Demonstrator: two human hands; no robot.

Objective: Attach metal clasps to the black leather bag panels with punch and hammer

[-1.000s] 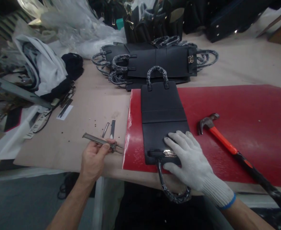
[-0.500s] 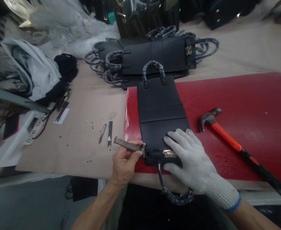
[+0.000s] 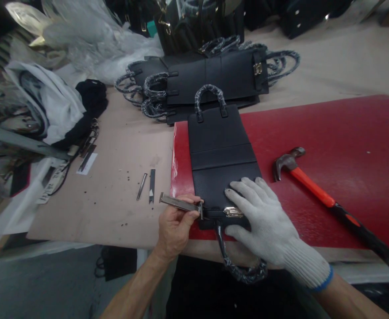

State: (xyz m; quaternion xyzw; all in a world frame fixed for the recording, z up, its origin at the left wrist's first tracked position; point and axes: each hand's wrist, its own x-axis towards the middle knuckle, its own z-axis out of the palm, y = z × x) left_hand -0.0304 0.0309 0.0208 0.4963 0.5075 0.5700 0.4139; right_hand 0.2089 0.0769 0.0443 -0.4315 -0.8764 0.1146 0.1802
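A black handbag panel (image 3: 222, 146) lies flat on a red mat (image 3: 317, 212), with a plastic-wrapped handle (image 3: 210, 95) at its far end and another handle (image 3: 244, 274) hanging over the table's front edge. My bare left hand (image 3: 177, 226) pinches a metal punch (image 3: 177, 203) held nearly level, its wide head against the panel's left edge near a strap. In a white knit glove, my right hand (image 3: 263, 217) rests spread and flat on the panel, beside a shiny metal clasp (image 3: 232, 212) that it partly covers.
A claw hammer (image 3: 313, 188) with an orange and black handle lies right of the panel. Two small metal tools, a rod (image 3: 141, 186) and a flat strip (image 3: 152, 186), lie to the left. Behind are stacked black bag panels (image 3: 214, 79) and crumpled clear plastic (image 3: 91, 40).
The view has shifted slightly. Both hands, the punch and the panel hold nearly the same places relative to one another.
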